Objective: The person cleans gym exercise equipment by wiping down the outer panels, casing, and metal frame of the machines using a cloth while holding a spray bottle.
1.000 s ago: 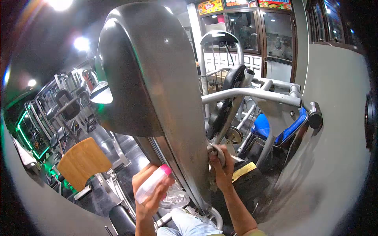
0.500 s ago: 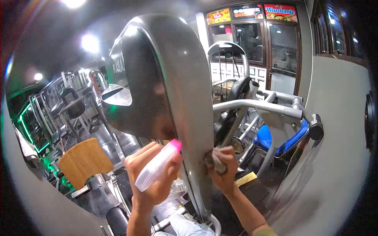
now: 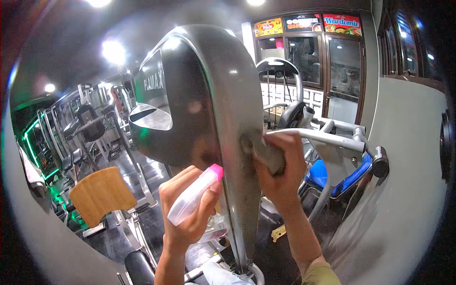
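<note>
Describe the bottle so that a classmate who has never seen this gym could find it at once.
Start at the tall machine marked PLAMAX in the middle of the view. In front of its lower left side is the person's left hand, gripping the bottle. Its bright pink tip sets it apart from the grey cloth in the right hand.

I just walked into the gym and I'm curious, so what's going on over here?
A person is at a tall gym machine cover marked PLAMAX. Their right hand holds a greyish cloth against its side. Their left hand grips a spray bottle, its pink nozzle close to the cover's edge. Behind, to the right, is a blue chair.
</note>
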`<state>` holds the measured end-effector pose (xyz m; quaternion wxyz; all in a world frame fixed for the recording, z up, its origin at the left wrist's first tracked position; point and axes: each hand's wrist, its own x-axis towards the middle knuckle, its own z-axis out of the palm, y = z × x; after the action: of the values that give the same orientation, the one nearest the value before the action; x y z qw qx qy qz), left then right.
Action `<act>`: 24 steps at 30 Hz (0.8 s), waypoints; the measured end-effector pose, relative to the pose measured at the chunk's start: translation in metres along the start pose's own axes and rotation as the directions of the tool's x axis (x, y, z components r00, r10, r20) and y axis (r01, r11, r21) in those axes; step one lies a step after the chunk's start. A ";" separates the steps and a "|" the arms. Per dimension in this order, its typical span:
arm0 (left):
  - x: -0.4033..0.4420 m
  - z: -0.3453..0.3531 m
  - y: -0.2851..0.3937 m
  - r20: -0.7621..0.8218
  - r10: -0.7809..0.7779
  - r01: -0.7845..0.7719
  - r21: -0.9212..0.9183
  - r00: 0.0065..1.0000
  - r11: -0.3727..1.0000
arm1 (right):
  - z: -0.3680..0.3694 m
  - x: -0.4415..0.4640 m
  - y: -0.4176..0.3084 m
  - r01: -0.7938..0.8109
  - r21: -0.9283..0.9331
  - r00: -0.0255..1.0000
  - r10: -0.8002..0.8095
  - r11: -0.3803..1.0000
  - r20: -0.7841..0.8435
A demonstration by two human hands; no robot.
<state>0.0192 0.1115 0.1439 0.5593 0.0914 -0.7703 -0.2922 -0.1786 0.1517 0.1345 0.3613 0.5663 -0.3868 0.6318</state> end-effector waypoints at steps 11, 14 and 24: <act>-0.018 -0.033 -0.013 0.025 -0.011 0.018 -0.338 1.000 0.941 | -0.023 -0.084 0.001 0.203 -0.024 0.941 -0.189 0.979 0.282; -0.017 -0.035 -0.008 0.097 -0.127 0.142 -0.169 0.987 0.975 | -0.026 -0.040 -0.004 0.400 -0.243 0.893 -0.316 0.884 0.320; -0.026 -0.033 -0.003 0.040 -0.237 0.239 -0.232 0.971 0.943 | -0.022 0.006 -0.060 0.483 -0.323 0.774 -0.224 0.814 0.592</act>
<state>0.0581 0.1099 0.1283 0.5224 0.1152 -0.7169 -0.4471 -0.1348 0.1979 0.1439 0.4790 0.6798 -0.4910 0.2596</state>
